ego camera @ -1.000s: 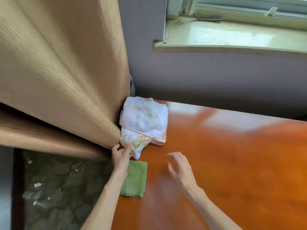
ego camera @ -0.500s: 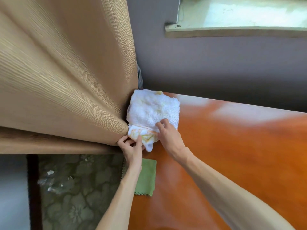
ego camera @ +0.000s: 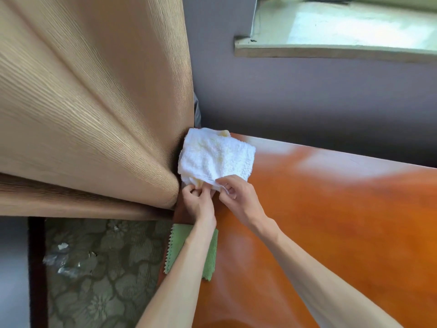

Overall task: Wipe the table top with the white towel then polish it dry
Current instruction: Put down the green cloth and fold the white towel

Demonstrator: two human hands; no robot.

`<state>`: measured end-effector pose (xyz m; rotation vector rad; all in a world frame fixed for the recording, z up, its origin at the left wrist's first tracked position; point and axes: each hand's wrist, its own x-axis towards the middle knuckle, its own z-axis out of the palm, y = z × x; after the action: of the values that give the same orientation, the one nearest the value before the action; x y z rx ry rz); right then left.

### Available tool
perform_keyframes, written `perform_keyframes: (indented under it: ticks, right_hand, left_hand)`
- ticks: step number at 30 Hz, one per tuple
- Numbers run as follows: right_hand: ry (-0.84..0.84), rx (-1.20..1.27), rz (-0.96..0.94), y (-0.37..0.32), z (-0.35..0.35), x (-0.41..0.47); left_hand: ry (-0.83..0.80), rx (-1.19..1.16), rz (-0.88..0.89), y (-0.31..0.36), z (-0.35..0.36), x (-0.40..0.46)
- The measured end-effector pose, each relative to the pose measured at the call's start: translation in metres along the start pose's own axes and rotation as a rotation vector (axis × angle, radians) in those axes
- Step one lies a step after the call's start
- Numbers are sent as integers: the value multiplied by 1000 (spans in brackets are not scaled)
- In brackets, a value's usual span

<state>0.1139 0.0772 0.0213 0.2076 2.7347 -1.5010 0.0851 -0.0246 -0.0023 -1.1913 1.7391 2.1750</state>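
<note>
Head view. White towel (ego camera: 216,158) lies folded at the far left corner of the table top (ego camera: 331,221), pressed against the tan curtain (ego camera: 94,114). Left hand (ego camera: 199,201) pinches the towel's near edge between thumb and fingertips; right hand (ego camera: 238,197) grips the same near edge just beside it, fingers curled into the cloth. Both are grasping the towel, which is not yet lifted.

Green cloth (ego camera: 210,254) sits at the near left table edge, partly under the left forearm (likely meant for the polishing).

Step in hand, as judged: pick-up of the towel; wiping not begun. The next move calls for drawing the towel clear of the curtain, opening or bunching it, then pressing it flat for strokes rightward over the bare orange surface.
</note>
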Motion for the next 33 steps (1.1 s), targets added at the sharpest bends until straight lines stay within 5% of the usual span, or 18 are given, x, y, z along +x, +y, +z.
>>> perform_keyframes:
  ticks: [6,11,15,19,24,33]
  right_hand:
    - [-152,-247,-244,16,4,1]
    - [-316,-545,-217,36,11,-9]
    - [-142,-483,-232,43,17,-14]
    - [193,-422,-274,35,20,-8]
    - [106,-467,-49,54,26,0]
    - [-324,-646,-73,66,-10,24]
  left_hand:
    - [-350,47,4,-3,-24,-3]
    - [-188,235,155,-6,-31,7]
    - [8,611,720,6,-36,13]
    - [-127,1088,1295,27,-15,37]
    - [-240,1372,1138,2,-16,59]
    - [-237,1434,911,-10,-19,56]
